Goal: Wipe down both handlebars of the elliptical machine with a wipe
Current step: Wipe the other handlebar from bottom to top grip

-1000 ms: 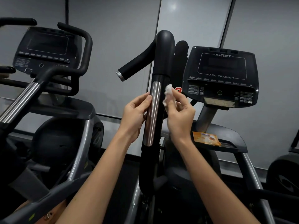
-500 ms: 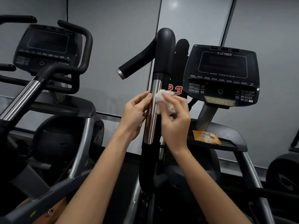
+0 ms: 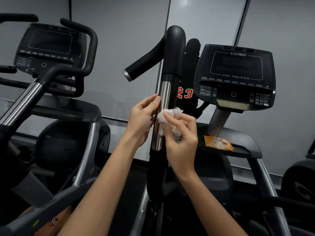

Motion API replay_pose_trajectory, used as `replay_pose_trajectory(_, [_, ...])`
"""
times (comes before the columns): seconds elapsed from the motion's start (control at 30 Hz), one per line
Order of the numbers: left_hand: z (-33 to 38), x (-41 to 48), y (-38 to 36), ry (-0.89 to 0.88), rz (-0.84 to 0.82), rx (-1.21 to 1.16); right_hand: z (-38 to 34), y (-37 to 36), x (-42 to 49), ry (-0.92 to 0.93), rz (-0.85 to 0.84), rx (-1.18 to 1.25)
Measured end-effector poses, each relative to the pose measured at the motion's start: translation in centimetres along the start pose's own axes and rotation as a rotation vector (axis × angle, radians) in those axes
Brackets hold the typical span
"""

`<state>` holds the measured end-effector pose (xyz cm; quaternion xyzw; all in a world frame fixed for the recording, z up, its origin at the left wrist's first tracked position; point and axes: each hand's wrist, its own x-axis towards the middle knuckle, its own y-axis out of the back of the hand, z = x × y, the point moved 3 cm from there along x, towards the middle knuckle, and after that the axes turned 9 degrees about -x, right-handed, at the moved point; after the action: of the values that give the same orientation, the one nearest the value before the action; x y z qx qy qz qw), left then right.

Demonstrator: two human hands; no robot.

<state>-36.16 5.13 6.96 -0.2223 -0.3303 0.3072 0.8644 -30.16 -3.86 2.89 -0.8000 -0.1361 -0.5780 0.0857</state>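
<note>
Head view, left to right. Far left: neighbouring machine (image 3: 49, 46), well apart from both hands and no part of the job. Next, left hand (image 3: 142, 121): fingers (image 3: 153, 103) nearly straight, laid against the left flank of the chrome sleeve (image 3: 164, 97), holding nothing, only steadying.

Between the two hands: upright handlebar (image 3: 174, 53), black padded grip above, bare metal at hand height. Pressed on the front of that metal: wipe (image 3: 166, 116), white and crumpled, touching the tube just right of the left fingertips. Then right hand (image 3: 182, 145), fingers curled, pinching the wipe from the right and bearing it against the sleeve.

Further right: console (image 3: 237, 74), and on the ledge (image 3: 247, 150) below it an orange wipe packet (image 3: 219, 143), well apart from the hands.

Handling, as a judgement: wipe likely light, limp and damp, prone to bunching or sliding off round polished metal. Best taken in a broad pinch and wrapped partway round the tube rather than dabbed. Handlebar stiff, yet probably free to swing on its pivot, so worth bracing with the free hand. Cannot tell where the second handlebar stands.
</note>
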Motion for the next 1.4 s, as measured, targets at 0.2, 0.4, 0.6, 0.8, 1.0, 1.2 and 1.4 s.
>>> replay_pose_trajectory(0.2, [0.2,-0.1,-0.1,-0.016,-0.028,0.023,1.1,0.1,3.2,-0.460,-0.014,0.308])
replay_pose_trajectory(0.4, [0.0,0.0,0.0,-0.010,-0.001,0.013,0.2,0.7,0.2,-0.192,0.000,0.120])
replay_pose_trajectory(0.6, [-0.1,0.0,0.0,-0.006,-0.020,0.028,1.3,0.4,2.0,-0.464,0.000,0.281])
replay_pose_trajectory(0.8, [-0.2,0.4,0.2,0.013,0.000,0.030,-1.1,-0.5,3.7,0.099,0.028,-0.137])
replay_pose_trajectory(1.0, [0.0,0.4,0.1,0.030,0.001,0.021,-0.9,-0.6,7.7,-0.062,0.117,-0.026])
replay_pose_trajectory(1.2, [0.2,0.3,0.1,0.018,0.026,0.066,-0.1,-1.0,7.3,-0.437,0.148,0.328])
replay_pose_trajectory(1.4, [0.8,0.4,-0.6,-0.052,0.051,0.123,0.7,-0.4,6.8,-0.557,-0.023,0.394])
